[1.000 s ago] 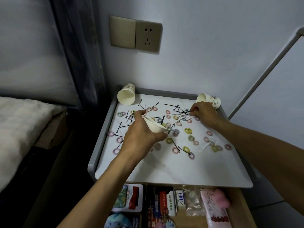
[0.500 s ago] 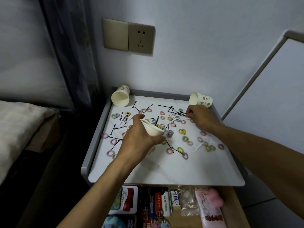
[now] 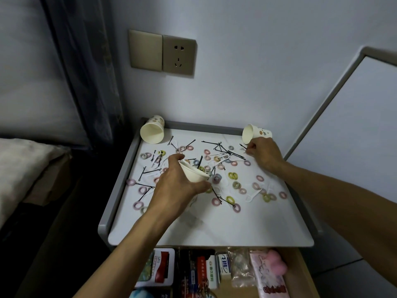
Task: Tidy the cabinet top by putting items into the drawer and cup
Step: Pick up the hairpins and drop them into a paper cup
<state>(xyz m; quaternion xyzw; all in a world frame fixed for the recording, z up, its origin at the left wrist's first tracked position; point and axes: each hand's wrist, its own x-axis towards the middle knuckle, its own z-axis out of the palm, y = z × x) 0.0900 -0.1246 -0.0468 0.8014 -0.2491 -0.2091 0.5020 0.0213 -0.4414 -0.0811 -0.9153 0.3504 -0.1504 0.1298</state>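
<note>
Centre of frame: left hand (image 3: 178, 186) wraps its fingers and thumb round a white paper cup (image 3: 194, 175), held tilted above the cabinet top (image 3: 204, 229), mouth turned toward the upper right. Right of centre: right hand (image 3: 263, 154) rests low on the top, fingers curled, tips pinching the end of a black hairpin (image 3: 243, 146). Scattered across the white surface we note pastel hair ties (image 3: 233, 175), loose hairpins (image 3: 219, 145) and white floss picks (image 3: 252, 195), thickest between the two hands. A second cup (image 3: 152, 131) lies on its side in the upper left corner of the top; a third cup (image 3: 255, 133), also on its side, lies in the upper right corner just above the right hand; both carry printed spots, any lettering too small to read. Bottom of frame: the drawer (image 3: 300, 276) stands open and is packed. Inside, a white box (image 3: 223, 265) bears blue letters, roughly "AiB"; a pink packet (image 3: 268, 278) shows red writing and a red-and-white box (image 3: 162, 267) small print, neither legible to us.
</note>
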